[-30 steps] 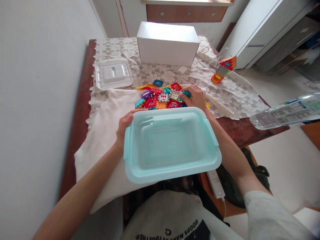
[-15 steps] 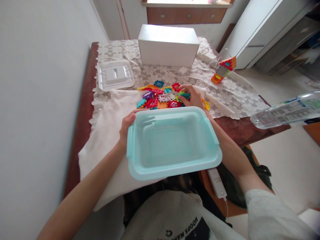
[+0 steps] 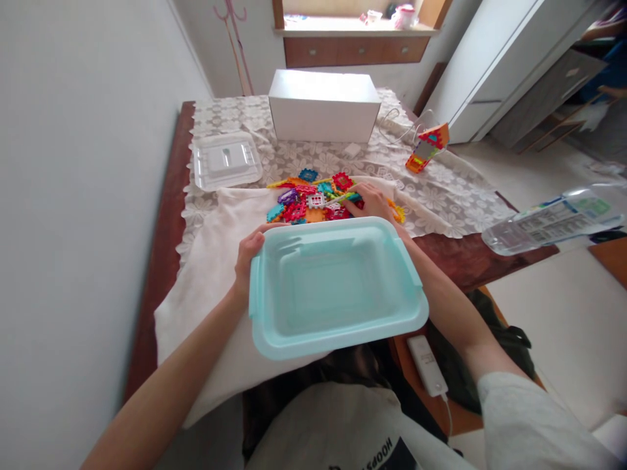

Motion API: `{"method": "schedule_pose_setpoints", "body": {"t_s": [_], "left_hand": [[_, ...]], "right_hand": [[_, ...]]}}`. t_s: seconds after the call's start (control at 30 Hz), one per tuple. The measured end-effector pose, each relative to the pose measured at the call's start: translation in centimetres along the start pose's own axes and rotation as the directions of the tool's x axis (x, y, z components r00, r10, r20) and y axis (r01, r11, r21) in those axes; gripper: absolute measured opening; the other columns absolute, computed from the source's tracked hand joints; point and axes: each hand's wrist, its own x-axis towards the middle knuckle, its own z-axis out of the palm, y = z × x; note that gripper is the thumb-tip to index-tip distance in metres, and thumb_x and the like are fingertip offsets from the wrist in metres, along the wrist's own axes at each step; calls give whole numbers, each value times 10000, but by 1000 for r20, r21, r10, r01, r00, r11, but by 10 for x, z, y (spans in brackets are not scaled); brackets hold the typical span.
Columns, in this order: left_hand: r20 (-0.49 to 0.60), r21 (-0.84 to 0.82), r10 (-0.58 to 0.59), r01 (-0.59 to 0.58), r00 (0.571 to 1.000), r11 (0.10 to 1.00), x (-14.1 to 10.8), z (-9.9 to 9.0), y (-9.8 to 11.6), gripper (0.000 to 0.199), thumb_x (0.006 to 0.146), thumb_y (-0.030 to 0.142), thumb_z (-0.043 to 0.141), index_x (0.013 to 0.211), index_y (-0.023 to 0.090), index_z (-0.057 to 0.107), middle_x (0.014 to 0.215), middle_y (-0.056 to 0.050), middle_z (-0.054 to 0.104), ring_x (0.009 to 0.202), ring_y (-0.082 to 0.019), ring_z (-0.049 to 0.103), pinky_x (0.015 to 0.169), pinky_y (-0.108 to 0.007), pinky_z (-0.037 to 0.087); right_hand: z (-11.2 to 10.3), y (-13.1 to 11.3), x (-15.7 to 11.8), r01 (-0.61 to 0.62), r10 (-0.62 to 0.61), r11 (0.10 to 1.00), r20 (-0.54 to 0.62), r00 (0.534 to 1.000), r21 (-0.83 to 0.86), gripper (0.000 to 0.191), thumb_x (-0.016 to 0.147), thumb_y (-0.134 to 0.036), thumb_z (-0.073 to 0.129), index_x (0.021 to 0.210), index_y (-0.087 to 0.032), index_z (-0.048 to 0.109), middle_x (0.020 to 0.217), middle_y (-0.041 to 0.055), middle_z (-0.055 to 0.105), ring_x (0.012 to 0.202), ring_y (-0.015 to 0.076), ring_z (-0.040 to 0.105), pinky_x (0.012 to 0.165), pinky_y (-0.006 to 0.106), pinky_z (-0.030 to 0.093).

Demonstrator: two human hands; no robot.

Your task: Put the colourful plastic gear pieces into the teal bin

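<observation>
A light-blue plastic tub [image 3: 337, 281] with nothing in it tilts toward me above the table's near side. My left hand [image 3: 249, 254] grips its left end, the thumb on the rim and the fingers hidden underneath. Behind the tub's far rim, my right hand [image 3: 372, 199] reaches into a heap of colourful interlocking plastic pieces [image 3: 316, 215]. Its thumb and fingers close around a green plastic piece [image 3: 350, 196]; the tub hides part of the wrist. The heap lies on a white cloth [image 3: 206, 281].
A clear lid [image 3: 228, 160] lies at the left, and a white box [image 3: 323, 108] stands at the back. On the right are a small house built of pieces [image 3: 426, 149] and a plastic bottle [image 3: 553, 219]. A white power strip [image 3: 428, 365] sits near my lap.
The view has tilted up slightly, so the table appears lower. My right thumb and fingers have drawn closer together at the heap. My left hand keeps its hold on the tub.
</observation>
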Motion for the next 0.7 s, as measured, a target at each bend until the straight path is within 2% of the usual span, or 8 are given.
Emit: {"method": "schedule_pose_setpoints", "body": {"t_s": [0.2, 0.43, 0.63, 0.7], "left_hand": [[2, -4, -8, 8, 1000, 1000, -1, -1, -2, 524, 985, 687, 732, 1194, 232, 888, 1105, -94, 905, 983, -332, 861, 840, -421, 714], [-14, 30, -4, 4, 1000, 1000, 0, 0, -1, 516, 970, 673, 721, 1154, 217, 881, 1114, -106, 900, 979, -343, 846, 825, -427, 681], [-6, 18, -9, 9, 1000, 1000, -1, -1, -3, 548, 985, 704, 711, 1191, 224, 876, 1119, -97, 902, 1005, -356, 862, 845, -436, 689], [3, 11, -20, 20, 1000, 1000, -2, 0, -2, 551, 987, 703, 712, 1192, 220, 879, 1088, -98, 902, 989, -356, 860, 833, -436, 688]], "right_hand": [[-1, -7, 0, -11, 11, 1000, 11, 1000, 17, 245, 1031, -520, 831, 1080, -281, 816, 1174, 118, 888, 1154, 358, 808, 1111, 552, 637], [-3, -10, -1, -26, 27, 999, -13, 1000, 37, 201, 1015, -465, 835, 1096, -283, 810, 1190, 118, 892, 1159, 368, 810, 1131, 570, 635], [-10, -11, -1, -27, 40, 996, -141, 989, 90, 245, 1012, -458, 805, 1201, -303, 794, 1120, 85, 855, 1118, 336, 783, 1061, 489, 656], [-11, -15, 0, -32, 51, 992, -157, 986, 123, 246, 1000, -483, 806, 1159, -298, 778, 1060, 63, 828, 1046, 306, 762, 994, 452, 655]]}}
